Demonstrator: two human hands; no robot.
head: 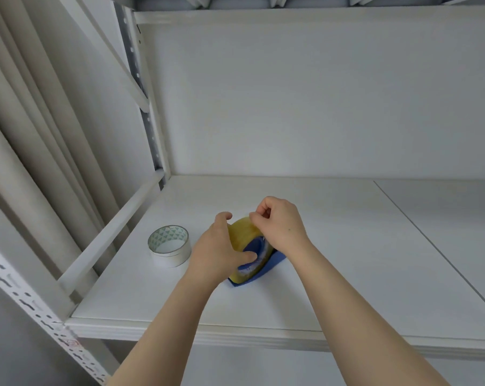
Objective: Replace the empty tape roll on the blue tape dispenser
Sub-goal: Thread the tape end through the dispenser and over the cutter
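A full roll of yellowish clear tape (242, 238) sits upright on the blue tape dispenser (274, 260), which rests on the white shelf (347, 246). My left hand (213, 252) grips the roll from the left, thumb against the blue hub. My right hand (277, 224) is over the roll's top, thumb and forefinger pinched at the tape's surface; whether a loose end is between them is too small to tell. The empty white cardboard roll (170, 246), patterned inside, lies flat to the left of my left hand.
The shelf's back wall stands close behind the hands. A white metal upright (149, 112) and a slanted brace (107, 238) border the shelf on the left. A seam (431, 240) crosses the shelf board on the right. Beige curtains hang at far left.
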